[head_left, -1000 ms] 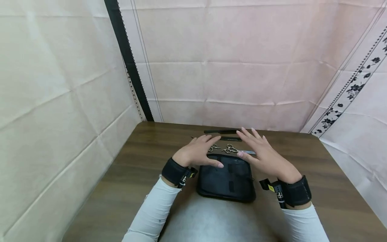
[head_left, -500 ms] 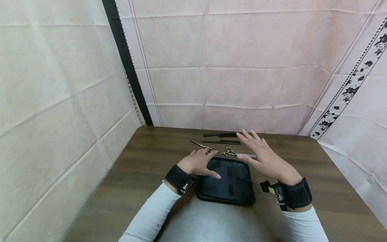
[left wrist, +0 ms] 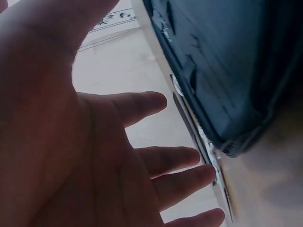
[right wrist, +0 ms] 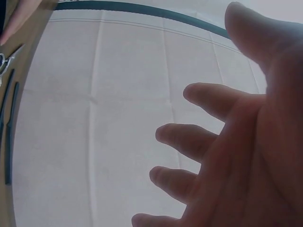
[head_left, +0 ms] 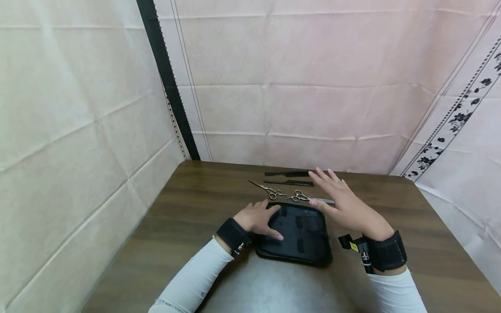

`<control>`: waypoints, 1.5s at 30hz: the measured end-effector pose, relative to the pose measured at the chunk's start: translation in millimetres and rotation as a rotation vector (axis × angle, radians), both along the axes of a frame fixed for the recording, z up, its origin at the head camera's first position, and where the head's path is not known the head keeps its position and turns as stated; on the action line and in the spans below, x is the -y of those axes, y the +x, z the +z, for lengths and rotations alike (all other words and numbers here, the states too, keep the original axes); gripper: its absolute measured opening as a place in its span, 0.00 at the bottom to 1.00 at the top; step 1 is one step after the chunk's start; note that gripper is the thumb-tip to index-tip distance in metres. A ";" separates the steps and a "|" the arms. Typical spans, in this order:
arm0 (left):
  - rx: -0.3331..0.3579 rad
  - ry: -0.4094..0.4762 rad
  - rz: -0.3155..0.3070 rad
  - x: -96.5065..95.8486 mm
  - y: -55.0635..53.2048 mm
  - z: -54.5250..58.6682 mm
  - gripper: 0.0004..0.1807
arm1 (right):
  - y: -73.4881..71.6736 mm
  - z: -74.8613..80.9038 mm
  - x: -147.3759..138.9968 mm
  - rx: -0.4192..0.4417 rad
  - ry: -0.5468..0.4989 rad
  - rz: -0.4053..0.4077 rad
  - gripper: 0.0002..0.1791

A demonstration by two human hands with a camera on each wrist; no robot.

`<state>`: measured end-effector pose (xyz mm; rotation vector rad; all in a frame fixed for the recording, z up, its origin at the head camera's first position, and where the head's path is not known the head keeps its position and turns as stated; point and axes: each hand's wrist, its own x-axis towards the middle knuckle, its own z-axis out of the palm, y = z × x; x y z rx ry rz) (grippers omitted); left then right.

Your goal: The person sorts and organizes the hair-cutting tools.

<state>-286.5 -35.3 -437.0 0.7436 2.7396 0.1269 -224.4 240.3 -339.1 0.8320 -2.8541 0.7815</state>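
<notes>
A black zip case (head_left: pixel 299 254) lies on the table, its dark inside with strap loops facing up. My left hand (head_left: pixel 256 221) is over the case's left edge, fingers spread. In the left wrist view the zippered case edge (left wrist: pixel 208 132) stands a little apart from these fingers. My right hand (head_left: pixel 346 206) is raised beyond the case's right side with straight, spread fingers, holding nothing. Behind the case lie two pairs of scissors: one on the left (head_left: pixel 260 185), another on the right (head_left: pixel 303 197), its far end partly behind my right thumb.
Two black combs lie farther back, one thicker (head_left: pixel 287 173) and one with a thin tail (head_left: pixel 299 182). The wooden table (head_left: pixel 188 217) ends at a pale cloth backdrop (head_left: pixel 313 104), with cloth walls at both sides.
My left hand has drawn back toward me and lowered to the case's left edge, uncovering the left scissors. The right hand has barely moved; the camera view has shifted slightly.
</notes>
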 end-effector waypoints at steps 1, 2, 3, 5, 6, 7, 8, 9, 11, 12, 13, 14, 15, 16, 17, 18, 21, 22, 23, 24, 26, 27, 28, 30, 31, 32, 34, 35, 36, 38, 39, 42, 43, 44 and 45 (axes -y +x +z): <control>-0.001 -0.003 0.003 0.7 -0.1 -0.3 0.58 | -0.4 0.4 -0.3 0.000 0.000 -0.001 0.41; -0.002 -0.007 0.005 1.5 -0.4 -1.0 0.58 | -0.8 0.7 -0.5 -0.001 0.002 -0.001 0.41; -0.001 -0.014 0.006 2.6 -0.5 -1.7 0.58 | -1.1 1.0 -0.6 0.000 0.002 -0.001 0.41; 0.004 -0.028 0.005 5.2 -0.2 -3.8 0.58 | -1.5 1.7 -1.0 0.000 0.003 -0.002 0.41; 0.005 -0.035 0.004 6.7 0.0 -4.9 0.58 | -1.3 2.1 -1.4 -0.002 0.003 -0.003 0.41; 0.009 -0.039 0.002 8.2 0.2 -6.5 0.58 | -1.1 2.4 -2.0 -0.002 0.004 -0.005 0.41; 0.008 -0.044 0.000 9.8 0.5 -8.5 0.58 | -0.8 2.7 -2.6 -0.003 0.004 -0.007 0.41; 0.009 -0.047 -0.002 11.2 0.8 -10.0 0.58 | -0.4 3.0 -3.4 -0.002 0.002 -0.009 0.42; 0.006 -0.054 -0.003 13.9 1.1 -13.3 0.58 | -0.1 3.5 -4.6 -0.003 0.002 -0.012 0.42; 0.001 -0.057 -0.002 15.2 1.1 -14.9 0.58 | -0.1 3.7 -5.0 -0.002 0.003 -0.012 0.42; 0.000 -0.059 -0.001 16.3 0.9 -16.5 0.58 | -0.3 3.7 -5.3 0.000 0.001 -0.009 0.42; -0.001 -0.061 0.000 17.3 0.8 -17.6 0.58 | -0.6 3.7 -5.5 0.003 -0.002 -0.006 0.42; 0.001 -0.062 0.000 18.2 0.7 -18.5 0.58 | -0.9 3.6 -5.5 0.004 -0.003 -0.004 0.42; 0.002 -0.065 -0.001 19.1 0.5 -19.1 0.57 | -1.1 3.6 -5.5 0.004 -0.005 -0.001 0.42; 0.003 -0.067 -0.002 19.7 0.4 -19.5 0.57 | -1.3 3.5 -5.5 0.004 -0.006 0.001 0.42; 0.006 -0.067 -0.003 20.3 0.2 -19.5 0.57 | -1.5 3.5 -5.5 0.003 -0.007 0.003 0.42; 0.015 -0.072 -0.012 21.5 -0.4 -18.7 0.57 | -1.9 3.4 -5.5 0.006 -0.008 0.006 0.42; 0.017 -0.072 -0.016 21.8 -0.6 -18.1 0.58 | -1.9 3.5 -5.5 0.009 -0.009 0.007 0.42; 0.019 -0.073 -0.019 22.1 -0.8 -17.3 0.58 | -1.8 3.5 -5.6 0.012 -0.008 0.006 0.42; 0.018 -0.075 -0.022 22.5 -1.1 -16.5 0.59 | -1.8 3.6 -5.6 0.014 -0.009 0.006 0.42; 0.016 -0.076 -0.025 23.4 -1.8 -14.6 0.60 | -1.8 3.8 -5.8 0.017 -0.008 0.005 0.42; 0.014 -0.077 -0.025 23.9 -2.1 -13.8 0.61 | -1.8 3.9 -5.9 0.019 -0.010 0.004 0.42; 0.012 -0.076 -0.026 24.4 -2.5 -13.2 0.61 | -1.8 3.9 -5.9 0.020 -0.011 0.003 0.42; 0.009 -0.080 -0.028 25.1 -3.2 -12.2 0.62 | -1.9 3.8 -6.0 0.023 -0.012 0.002 0.42; 0.009 -0.081 -0.030 25.4 -3.5 -12.2 0.63 | -2.0 3.5 -6.0 0.025 -0.012 0.002 0.42; 0.009 -0.081 -0.031 25.5 -3.8 -12.3 0.63 | -2.2 3.3 -5.8 0.027 -0.012 0.002 0.42; 0.007 -0.086 -0.038 25.4 -4.4 -12.8 0.64 | -2.6 2.9 -5.5 0.031 -0.010 0.000 0.41; 0.005 -0.088 -0.039 25.1 -4.8 -13.0 0.64 | -2.9 2.8 -5.4 0.033 -0.009 -0.002 0.41; 0.004 -0.090 -0.041 24.8 -5.0 -13.5 0.64 | -3.2 2.7 -5.4 0.034 -0.007 -0.004 0.41; -0.001 -0.094 -0.040 24.0 -5.6 -14.8 0.65 | -4.0 2.4 -5.4 0.040 -0.009 -0.007 0.41; -0.001 -0.097 -0.040 23.6 -5.6 -15.3 0.65 | -4.3 2.4 -5.4 0.042 -0.009 -0.007 0.41; -0.003 -0.103 -0.038 22.6 -5.1 -16.2 0.66 | -5.8 2.0 -4.9 0.045 -0.007 -0.016 0.40; -0.004 -0.105 -0.038 22.4 -4.8 -16.3 0.66 | -6.5 1.5 -4.4 0.040 -0.005 -0.020 0.40; -0.004 -0.107 -0.038 22.2 -4.5 -16.2 0.66 | -7.4 1.0 -3.8 0.032 -0.001 -0.024 0.40; -0.002 -0.109 -0.037 22.1 -4.1 -15.9 0.66 | -8.4 0.5 -2.9 0.025 0.002 -0.028 0.40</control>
